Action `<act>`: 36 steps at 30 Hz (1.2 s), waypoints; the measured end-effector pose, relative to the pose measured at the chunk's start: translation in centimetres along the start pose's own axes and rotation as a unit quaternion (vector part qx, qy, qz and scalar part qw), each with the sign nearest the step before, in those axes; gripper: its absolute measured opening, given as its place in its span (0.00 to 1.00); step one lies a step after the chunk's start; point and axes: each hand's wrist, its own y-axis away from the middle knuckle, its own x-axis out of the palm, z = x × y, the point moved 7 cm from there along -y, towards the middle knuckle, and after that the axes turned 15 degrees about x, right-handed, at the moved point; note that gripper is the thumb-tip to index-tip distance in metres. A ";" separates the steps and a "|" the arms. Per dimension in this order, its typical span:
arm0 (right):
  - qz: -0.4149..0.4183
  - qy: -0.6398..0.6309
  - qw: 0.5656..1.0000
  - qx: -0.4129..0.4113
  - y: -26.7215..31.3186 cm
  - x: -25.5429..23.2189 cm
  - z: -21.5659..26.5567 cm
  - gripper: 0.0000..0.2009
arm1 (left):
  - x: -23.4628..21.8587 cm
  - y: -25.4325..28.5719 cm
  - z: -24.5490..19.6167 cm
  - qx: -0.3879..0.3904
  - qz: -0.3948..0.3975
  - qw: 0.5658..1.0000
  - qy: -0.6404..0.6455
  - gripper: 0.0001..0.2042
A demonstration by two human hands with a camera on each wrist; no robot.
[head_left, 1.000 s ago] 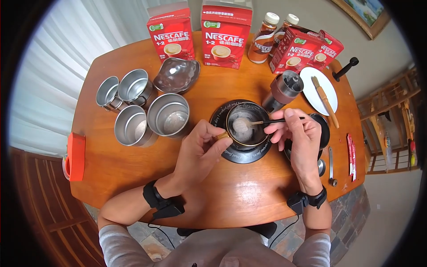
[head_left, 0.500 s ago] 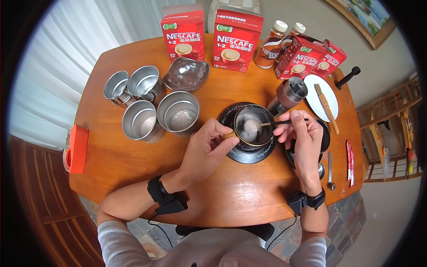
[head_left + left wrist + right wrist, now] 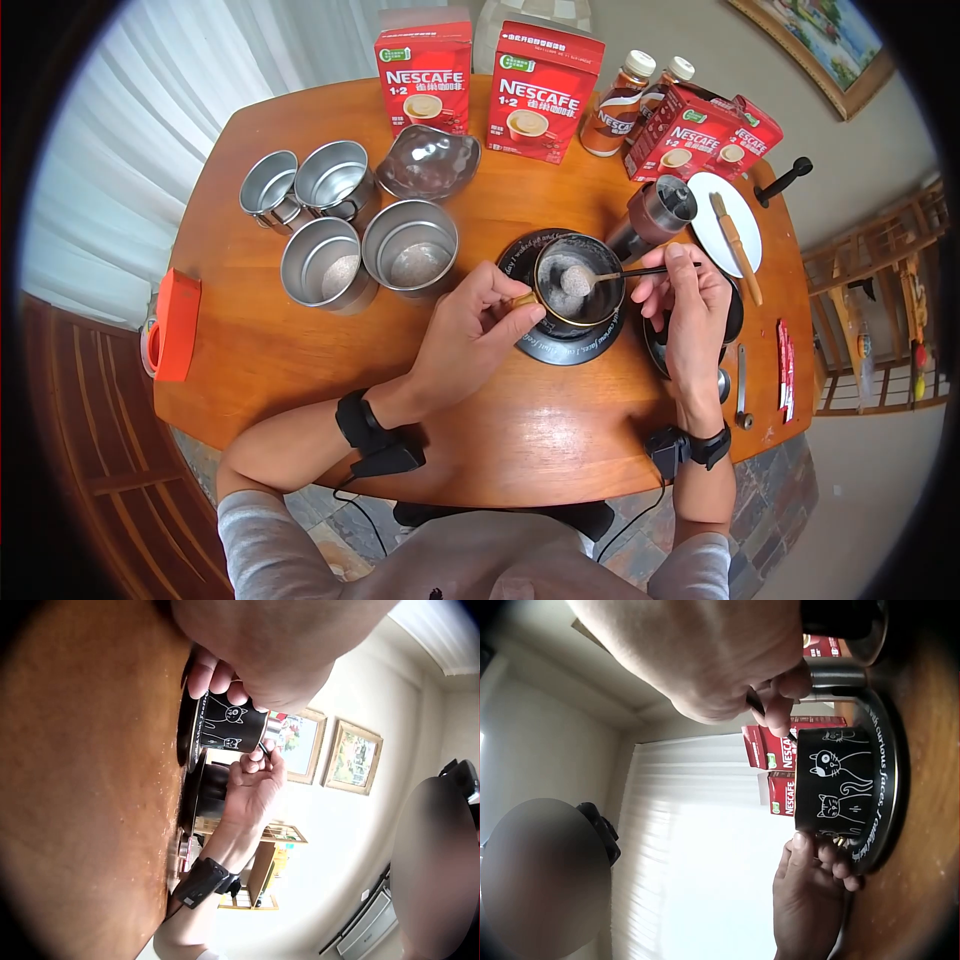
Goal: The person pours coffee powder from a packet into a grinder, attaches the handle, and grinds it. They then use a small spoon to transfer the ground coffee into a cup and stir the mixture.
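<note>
A black cup (image 3: 832, 784) with white cat drawings stands on a black saucer (image 3: 562, 350) with white lettering. My left hand (image 3: 470, 325) pinches the cup's gold handle (image 3: 525, 300) between thumb and fingers. My right hand (image 3: 693, 310) holds a thin spoon (image 3: 640, 271) by its dark handle, slanting over the cup's right rim. At the spoon's end, inside the cup, is a rounded heap of pale powder (image 3: 577, 281). More powder dusts the cup's inner wall.
Metal cups (image 3: 410, 250) and a dark wavy dish (image 3: 430, 165) stand to the left. Red Nescafe boxes (image 3: 540, 95) and bottles (image 3: 615, 110) line the back. A grinder (image 3: 655, 215), a brush (image 3: 735, 240) on a white plate (image 3: 712, 185) and red sachets (image 3: 786, 370) are right.
The head view has shifted, so the table's things appear further right. The spoon's tip shows more plainly under the powder heap. Both hands keep their hold on the cup handle and spoon.
</note>
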 end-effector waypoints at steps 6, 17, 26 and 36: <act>0.000 -0.015 1.000 -0.013 -0.2 -0.3 0.0 0.17 | 0.1 0.0 -0.1 0.003 -0.001 1.000 0.013 0.08; -0.016 -0.060 0.998 -0.007 0.0 -1.0 0.3 0.17 | -0.1 -0.1 0.2 -0.030 -0.008 0.999 0.023 0.09; 0.008 -0.086 0.996 0.013 -1.3 0.9 2.9 0.16 | -0.1 -0.1 1.1 -0.011 -0.009 1.000 -0.007 0.09; 0.124 0.035 0.991 -0.037 -1.6 13.5 5.8 0.17 | 0.1 0.6 -1.3 0.004 -0.033 0.999 -0.027 0.18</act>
